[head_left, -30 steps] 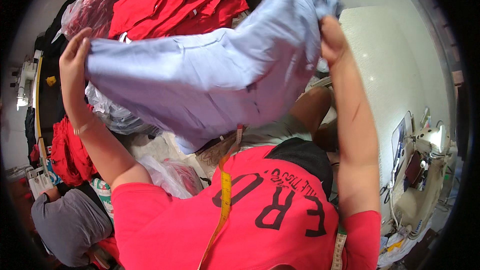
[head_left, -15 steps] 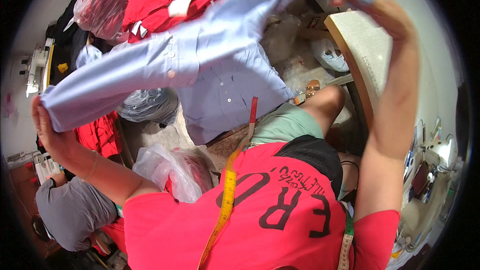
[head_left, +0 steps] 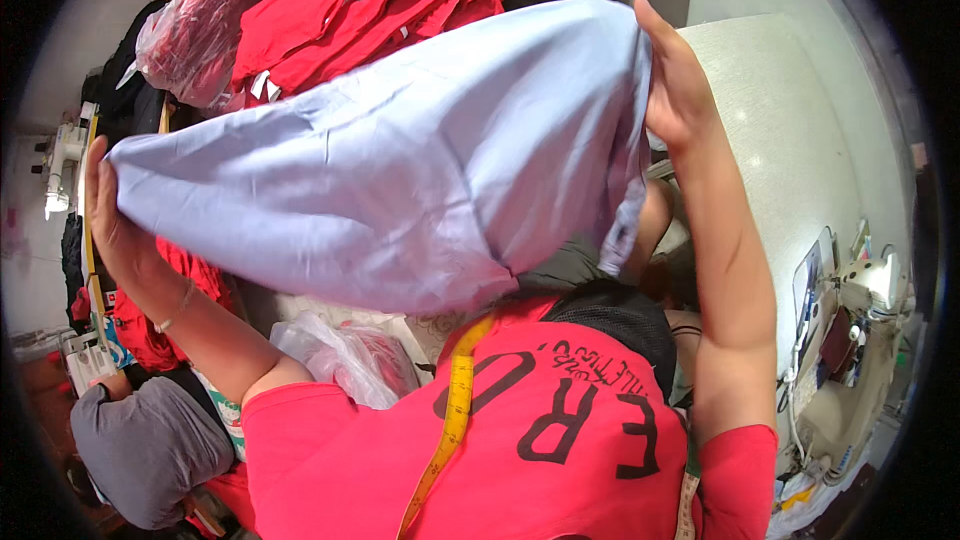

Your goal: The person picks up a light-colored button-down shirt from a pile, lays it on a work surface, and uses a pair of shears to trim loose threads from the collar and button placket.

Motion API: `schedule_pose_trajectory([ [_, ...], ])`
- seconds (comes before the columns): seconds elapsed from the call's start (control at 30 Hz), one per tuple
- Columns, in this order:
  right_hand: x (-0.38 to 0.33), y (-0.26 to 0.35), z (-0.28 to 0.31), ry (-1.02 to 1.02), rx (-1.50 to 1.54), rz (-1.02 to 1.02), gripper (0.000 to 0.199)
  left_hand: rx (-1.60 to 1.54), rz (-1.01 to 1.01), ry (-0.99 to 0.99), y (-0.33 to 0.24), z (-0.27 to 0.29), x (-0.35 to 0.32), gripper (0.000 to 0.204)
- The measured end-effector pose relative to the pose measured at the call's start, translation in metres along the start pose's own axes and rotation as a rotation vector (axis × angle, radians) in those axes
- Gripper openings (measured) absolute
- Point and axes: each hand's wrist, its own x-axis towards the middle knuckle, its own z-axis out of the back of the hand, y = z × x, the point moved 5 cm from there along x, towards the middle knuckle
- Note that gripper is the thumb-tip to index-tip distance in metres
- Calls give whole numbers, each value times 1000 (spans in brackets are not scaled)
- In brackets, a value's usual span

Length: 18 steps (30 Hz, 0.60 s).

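Head view: we pinch the light-blue cloth (head_left: 390,160) at opposite ends, left hand (head_left: 110,220) at frame left, right hand (head_left: 682,85) at upper right, its long axis slanting between.

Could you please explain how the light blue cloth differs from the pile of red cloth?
Colour: the light blue cloth is pale, whereas the pile of red cloth is bright red.
Pose: the blue cloth is held up, spread between the left hand and right hand; the red pile lies in layers beyond it, untouched.
Both are fabric with visible creases.
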Motion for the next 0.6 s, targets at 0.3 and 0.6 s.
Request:
schedule_pose_trajectory([
  [0.3, 38, 22, -45, 155, -50, 259, 28, 234, -46, -36, -23, 55, 3, 37],
  [0.6, -22, -162, 181, -301, -855, -361, 30, 503, 1010, 618, 189, 55, -194, 22],
])
